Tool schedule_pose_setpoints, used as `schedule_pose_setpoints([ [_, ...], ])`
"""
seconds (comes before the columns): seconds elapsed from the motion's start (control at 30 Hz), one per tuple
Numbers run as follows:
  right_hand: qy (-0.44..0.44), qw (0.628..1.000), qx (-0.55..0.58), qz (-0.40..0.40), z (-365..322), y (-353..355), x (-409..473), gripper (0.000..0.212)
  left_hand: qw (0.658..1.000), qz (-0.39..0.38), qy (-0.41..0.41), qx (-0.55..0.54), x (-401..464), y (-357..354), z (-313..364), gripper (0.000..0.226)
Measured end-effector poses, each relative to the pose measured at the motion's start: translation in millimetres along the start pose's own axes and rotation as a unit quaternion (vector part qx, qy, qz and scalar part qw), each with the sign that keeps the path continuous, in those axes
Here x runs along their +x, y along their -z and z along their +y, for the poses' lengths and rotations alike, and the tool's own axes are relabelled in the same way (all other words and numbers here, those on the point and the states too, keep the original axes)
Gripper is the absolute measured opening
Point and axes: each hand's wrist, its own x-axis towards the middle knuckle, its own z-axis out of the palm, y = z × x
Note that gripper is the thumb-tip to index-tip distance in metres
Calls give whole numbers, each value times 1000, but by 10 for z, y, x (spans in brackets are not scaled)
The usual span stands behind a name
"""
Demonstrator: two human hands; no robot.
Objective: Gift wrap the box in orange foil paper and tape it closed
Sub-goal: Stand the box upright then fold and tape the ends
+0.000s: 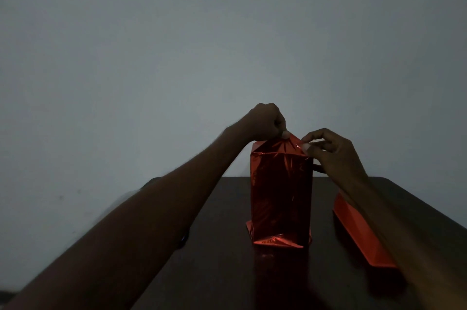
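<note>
Both hands' grip is closed, left hand [265, 121] and right hand [328, 149] pinching foil paper [290, 145] peaked above the upright box [280, 196] mid-surface [214, 271], apparently to fold its top end shut.

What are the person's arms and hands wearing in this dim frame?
Both forearms are bare, with no sleeves in view. Left hand and right hand show no gloves and no rings that I can make out. A small dark mark near the left elbow is too dim to identify.

I've just got the one head cam, looking forward over the dark table [227, 271] toward the blank wall [177, 44], fairly close.
</note>
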Motion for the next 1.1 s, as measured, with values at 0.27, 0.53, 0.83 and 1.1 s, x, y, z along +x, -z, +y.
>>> schedule_pose_setpoints([
  [0.27, 23, 999, -6, -33, -32, -9, 3, 16, 999, -35, -2, 31, 65, -30, -16, 15],
  [0.53, 26, 997, 8, -67, -79, -3, 18, 28, 998, -48, 1, 27, 90, -5, -27, 8],
  [0.83, 32, 997, -55, -51, 15, -1, 70, 28, 997, -20, 53, -46, 77, -64, -253, 29],
  [1.1, 66, 994, -82, -39, 42, -22, 59, 31, 988, 50, 87, -118, -96, -6, -320, 30],
])
